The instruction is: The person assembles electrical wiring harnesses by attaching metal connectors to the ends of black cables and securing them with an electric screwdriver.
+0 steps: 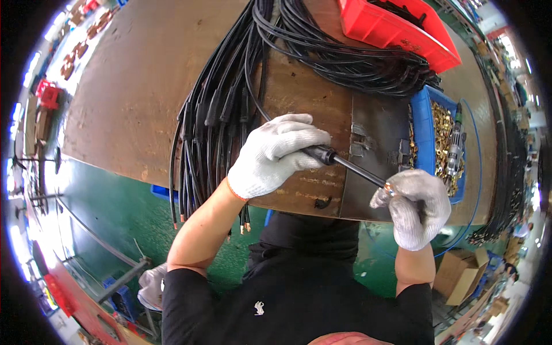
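A black cable (pixel 360 171) stretches between my two gloved hands above the table's near edge. My left hand (pixel 280 152) is wrapped round it at a thicker black sleeve (pixel 322 154). At the cable's end my right hand (pixel 415 204) pinches a small copper-coloured tip (pixel 389 188), partly hidden by the fingers. Behind my left hand the cable runs back toward a bundle of black cables (pixel 215 123), some with sleeves on them and bare copper ends hanging over the edge.
A blue bin (pixel 424 123) of brass-coloured terminals stands right, with a metal air tool (pixel 456 150) lying on it and a blue hose (pixel 479 167) trailing off. Beyond is a red bin (pixel 397 29) with black parts. Coiled cables (pixel 368 66) cover the table's far side. A cardboard box (pixel 458 276) sits below right.
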